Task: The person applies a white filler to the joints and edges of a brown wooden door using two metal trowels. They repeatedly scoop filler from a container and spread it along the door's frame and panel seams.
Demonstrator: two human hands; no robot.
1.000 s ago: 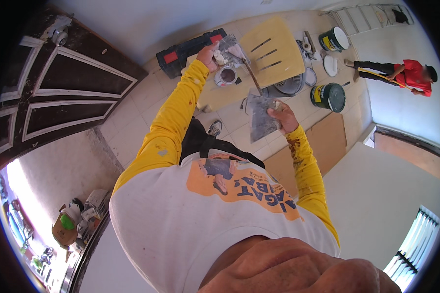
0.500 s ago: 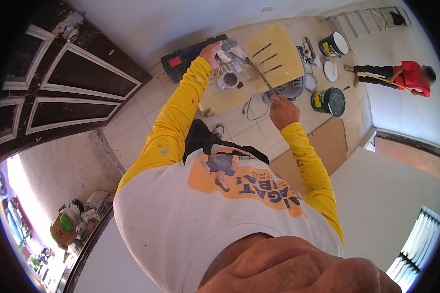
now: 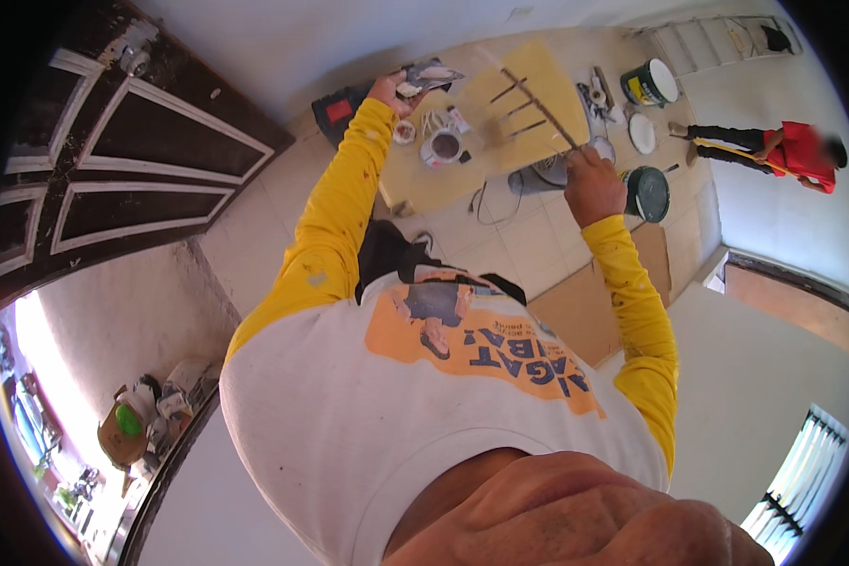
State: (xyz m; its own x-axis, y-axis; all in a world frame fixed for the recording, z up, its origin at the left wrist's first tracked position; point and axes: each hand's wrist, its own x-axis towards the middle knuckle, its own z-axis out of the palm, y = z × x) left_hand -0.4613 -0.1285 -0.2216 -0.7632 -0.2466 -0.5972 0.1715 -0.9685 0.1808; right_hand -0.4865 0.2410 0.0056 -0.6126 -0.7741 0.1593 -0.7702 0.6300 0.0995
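My left hand [image 3: 387, 91] is raised at the end of a yellow sleeve and grips a small scraper [image 3: 431, 74] loaded with grey filler. My right hand [image 3: 590, 181] holds a wide flat blade [image 3: 530, 99], seen edge-on as a thin line that slants up and left toward the scraper. The two tools are close but apart. Both hands hover over the tiled floor, above a yellow board [image 3: 538, 90] and a small open tin [image 3: 443, 148].
On the floor lie a red and black tool case [image 3: 341, 106], a dark bucket [image 3: 647, 193], a green paint bucket [image 3: 651, 83], a white lid [image 3: 642, 133] and brown cardboard [image 3: 585, 302]. Another person in red [image 3: 802, 151] crouches at the right. A dark panelled door [image 3: 113, 179] stands left.
My right hand lifted the wide blade up and to the right, turning it from flat-on to edge-on. My left hand with the scraper also rose and shifted right.
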